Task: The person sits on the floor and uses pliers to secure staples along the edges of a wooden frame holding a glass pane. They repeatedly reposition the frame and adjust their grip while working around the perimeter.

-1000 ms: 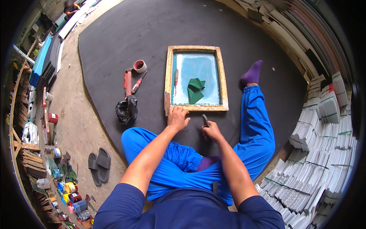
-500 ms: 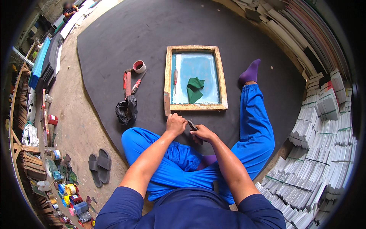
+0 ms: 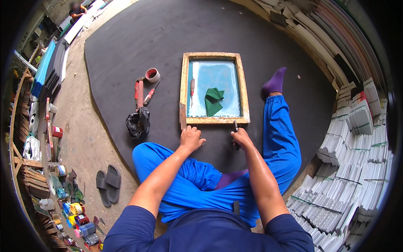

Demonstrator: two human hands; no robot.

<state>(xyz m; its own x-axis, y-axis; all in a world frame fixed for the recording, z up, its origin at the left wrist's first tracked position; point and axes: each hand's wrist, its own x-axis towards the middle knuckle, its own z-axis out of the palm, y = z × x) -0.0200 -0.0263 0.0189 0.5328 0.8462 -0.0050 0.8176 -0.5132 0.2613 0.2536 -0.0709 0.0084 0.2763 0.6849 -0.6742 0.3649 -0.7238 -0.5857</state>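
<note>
We work at the near edge of the wooden frame on the dark mat.
Our right hand is clamped on a small dark tool touching the frame's near rail; our left hand, fingers loosely curled, rests just beside its near-left corner.

Colourful small tins at lower left

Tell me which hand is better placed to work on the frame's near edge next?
Probably the right hand: it holds scissors right at the wooden frame. The left hand rests empty on the dark mat.
</note>
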